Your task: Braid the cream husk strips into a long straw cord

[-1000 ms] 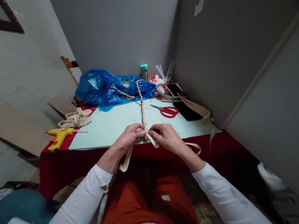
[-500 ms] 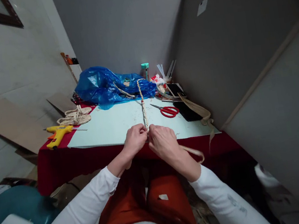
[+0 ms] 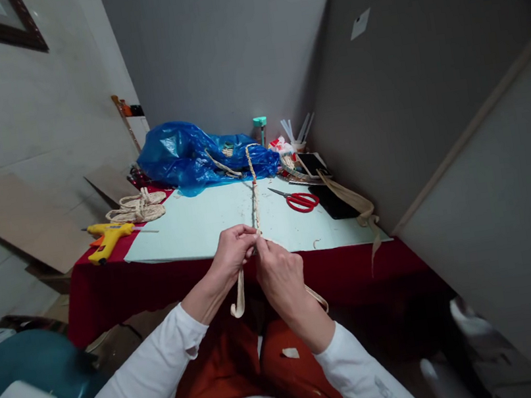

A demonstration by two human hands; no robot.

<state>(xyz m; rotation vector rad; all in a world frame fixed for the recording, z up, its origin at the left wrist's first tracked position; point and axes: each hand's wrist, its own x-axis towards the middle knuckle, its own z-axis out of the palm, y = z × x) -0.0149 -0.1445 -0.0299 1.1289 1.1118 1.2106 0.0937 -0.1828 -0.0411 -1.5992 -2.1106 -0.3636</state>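
Observation:
A thin beige braid [image 3: 256,203] runs from the blue plastic bag toward me, over the pale board. At its near end, by the board's front edge, my left hand [image 3: 236,250] pinches it with closed fingers. Close beside it on the right, my right hand [image 3: 279,270] is closed on the same end. One loose flat strand [image 3: 240,296] hangs below my left hand and curls at its tip. Another strand [image 3: 317,297] loops out from behind my right wrist. The exact crossing of strands between the fingertips is hidden.
Red-handled scissors [image 3: 302,201] lie right of the braid. The blue bag [image 3: 179,155] fills the back. Woven sandals [image 3: 140,208] and a yellow glue gun [image 3: 110,239] are at left. A dark tablet [image 3: 336,202] and beige strips [image 3: 352,196] lie at right.
My right hand and forearm have shifted left and turned more upright. My left hand has moved slightly left and down, and a loose strand now hangs below it.

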